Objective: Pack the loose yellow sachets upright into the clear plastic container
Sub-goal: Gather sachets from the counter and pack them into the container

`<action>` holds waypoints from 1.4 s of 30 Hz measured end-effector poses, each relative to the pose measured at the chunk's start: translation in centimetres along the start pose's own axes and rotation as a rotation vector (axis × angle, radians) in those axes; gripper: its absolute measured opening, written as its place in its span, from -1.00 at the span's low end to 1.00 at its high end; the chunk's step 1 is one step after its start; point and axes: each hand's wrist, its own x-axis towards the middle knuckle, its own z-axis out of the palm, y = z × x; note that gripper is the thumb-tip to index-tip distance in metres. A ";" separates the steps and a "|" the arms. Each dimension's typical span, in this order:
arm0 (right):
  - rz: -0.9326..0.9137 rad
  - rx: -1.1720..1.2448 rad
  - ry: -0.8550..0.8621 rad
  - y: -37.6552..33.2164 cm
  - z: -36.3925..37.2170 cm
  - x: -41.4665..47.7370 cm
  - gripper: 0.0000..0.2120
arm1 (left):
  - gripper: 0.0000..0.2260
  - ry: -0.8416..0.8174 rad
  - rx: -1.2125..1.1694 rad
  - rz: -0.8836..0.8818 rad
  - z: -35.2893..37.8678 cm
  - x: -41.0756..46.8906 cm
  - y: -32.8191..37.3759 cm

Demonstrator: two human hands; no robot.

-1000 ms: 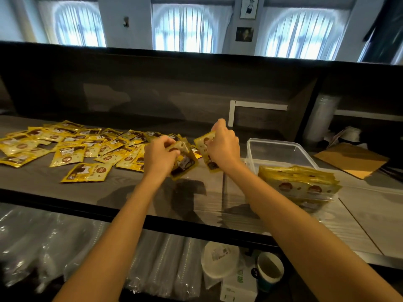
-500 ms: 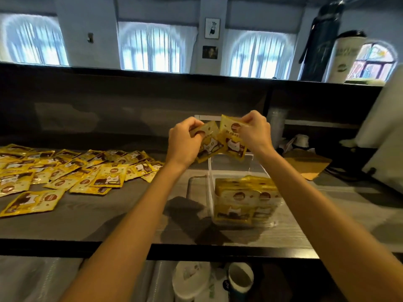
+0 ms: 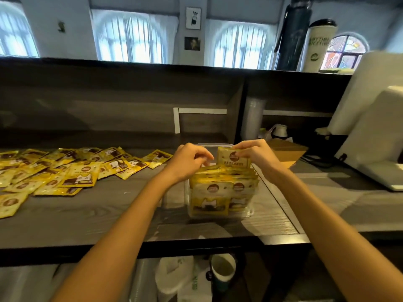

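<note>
hands (image 3: 220,158) lowered to container (image 3: 187,201) | right pinches sachet (image 3: 234,160) upright

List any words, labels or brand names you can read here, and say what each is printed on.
None can be read.
Yellow sachets in the clear plastic container: round brown logo and a text line, blurred.
Yellow sachet held by the right hand: print too small.
Tall white tumbler with green lettering: blurred.

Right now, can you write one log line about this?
step: loading sachets | right hand: lowering sachet into container | left hand: at packed row | loose pile: remains
</note>
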 end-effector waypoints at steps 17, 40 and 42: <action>-0.076 -0.201 -0.152 0.9 0.0 -0.8 -0.77 | -0.64 -0.289 0.021 -0.098 -0.6 -0.9 -0.5; -0.463 -0.418 0.098 -7.0 10.1 -2.3 -0.72 | -0.75 0.493 0.218 -0.235 -6.8 -3.9 -3.5; -0.455 -0.402 0.028 -7.7 13.3 -2.2 -0.70 | -0.74 0.540 0.251 -0.329 -8.0 -5.0 -5.3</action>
